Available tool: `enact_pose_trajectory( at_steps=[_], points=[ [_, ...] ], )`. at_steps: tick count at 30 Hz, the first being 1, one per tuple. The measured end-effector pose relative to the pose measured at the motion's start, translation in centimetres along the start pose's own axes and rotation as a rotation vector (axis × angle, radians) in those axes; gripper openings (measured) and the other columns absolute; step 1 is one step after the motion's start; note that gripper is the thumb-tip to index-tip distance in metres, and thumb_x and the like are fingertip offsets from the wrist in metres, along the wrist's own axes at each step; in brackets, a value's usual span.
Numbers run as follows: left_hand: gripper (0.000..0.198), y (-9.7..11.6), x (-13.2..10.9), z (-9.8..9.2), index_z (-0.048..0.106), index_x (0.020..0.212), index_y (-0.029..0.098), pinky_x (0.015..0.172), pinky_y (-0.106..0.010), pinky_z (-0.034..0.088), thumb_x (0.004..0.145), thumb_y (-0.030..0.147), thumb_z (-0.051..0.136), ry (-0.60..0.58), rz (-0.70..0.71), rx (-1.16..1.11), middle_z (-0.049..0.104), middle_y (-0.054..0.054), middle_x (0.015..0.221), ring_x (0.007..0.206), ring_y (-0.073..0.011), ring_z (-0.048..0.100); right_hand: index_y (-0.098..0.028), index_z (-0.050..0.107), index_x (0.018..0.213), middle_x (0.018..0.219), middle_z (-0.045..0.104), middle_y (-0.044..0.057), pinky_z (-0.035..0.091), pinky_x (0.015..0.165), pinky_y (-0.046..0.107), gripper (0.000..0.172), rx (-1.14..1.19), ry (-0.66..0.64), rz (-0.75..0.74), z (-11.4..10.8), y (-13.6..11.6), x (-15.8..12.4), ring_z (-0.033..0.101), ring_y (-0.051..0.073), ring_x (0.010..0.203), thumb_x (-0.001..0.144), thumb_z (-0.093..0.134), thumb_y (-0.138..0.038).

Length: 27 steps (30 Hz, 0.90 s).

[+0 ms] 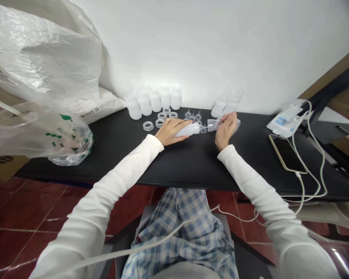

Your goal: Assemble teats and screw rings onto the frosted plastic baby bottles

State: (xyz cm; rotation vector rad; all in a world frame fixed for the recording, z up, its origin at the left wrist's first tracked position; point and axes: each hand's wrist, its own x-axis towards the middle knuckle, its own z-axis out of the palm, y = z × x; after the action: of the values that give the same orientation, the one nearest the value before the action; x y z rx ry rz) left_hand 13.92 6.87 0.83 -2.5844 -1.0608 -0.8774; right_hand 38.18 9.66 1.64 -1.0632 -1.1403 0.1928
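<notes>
My left hand [170,131] grips a white plastic bottle [188,130] lying on its side on the black table [192,159], its neck pointing right. Close to that neck, my right hand [226,130] is closed on a clear plastic cap [213,124]. Just behind the bottle stand a few clear nipples [192,115] and several white rings [159,119]. A row of several white bottles [152,101] lines the wall behind my left hand. Two capped bottles [227,101] lean against the wall behind my right hand.
A large clear plastic bag [43,131] with green print rests on the table's left end. A phone [287,153] with a white cable lies at the right, next to a white device [285,121]. The red tiled floor shows below the table edge.
</notes>
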Motion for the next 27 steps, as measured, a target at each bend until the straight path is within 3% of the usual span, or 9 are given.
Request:
enact_pose_trajectory(
  at_steps=[6,13,27],
  points=[
    [0.056,0.0,0.1,0.0,0.057,0.148,0.022,0.095,-0.041,0.044,0.098,0.045,0.063,-0.026,0.005,-0.003,0.071,-0.014,0.123,0.113,-0.0283,0.065,-0.026,0.041,0.075,0.07,0.047,-0.002,0.048,0.06,0.036,0.06,0.031,-0.099,-0.022,0.1,-0.4,-1.1,0.048,0.014,0.055,0.101,0.023,-0.077],
    [0.056,0.0,0.1,0.0,0.057,0.149,0.021,0.101,-0.041,0.044,0.098,0.045,0.063,-0.031,0.023,-0.015,0.072,-0.014,0.122,0.115,-0.028,0.065,-0.026,0.045,0.07,0.076,0.051,0.003,0.052,0.079,0.041,0.058,-0.059,-0.238,-0.219,0.1,-1.1,-2.0,0.056,0.02,0.078,0.106,0.024,-0.067],
    [0.062,0.3,0.2,0.0,0.056,0.148,0.02,0.102,-0.041,0.043,0.097,0.054,0.063,-0.128,0.012,-0.033,0.073,-0.014,0.126,0.115,-0.0281,0.067,-0.026,0.049,0.072,0.083,0.055,0.009,0.053,0.086,0.048,0.057,-0.04,-0.479,-0.309,-0.6,-2.0,-2.1,0.057,0.024,0.086,0.104,0.026,-0.068]
  ],
)
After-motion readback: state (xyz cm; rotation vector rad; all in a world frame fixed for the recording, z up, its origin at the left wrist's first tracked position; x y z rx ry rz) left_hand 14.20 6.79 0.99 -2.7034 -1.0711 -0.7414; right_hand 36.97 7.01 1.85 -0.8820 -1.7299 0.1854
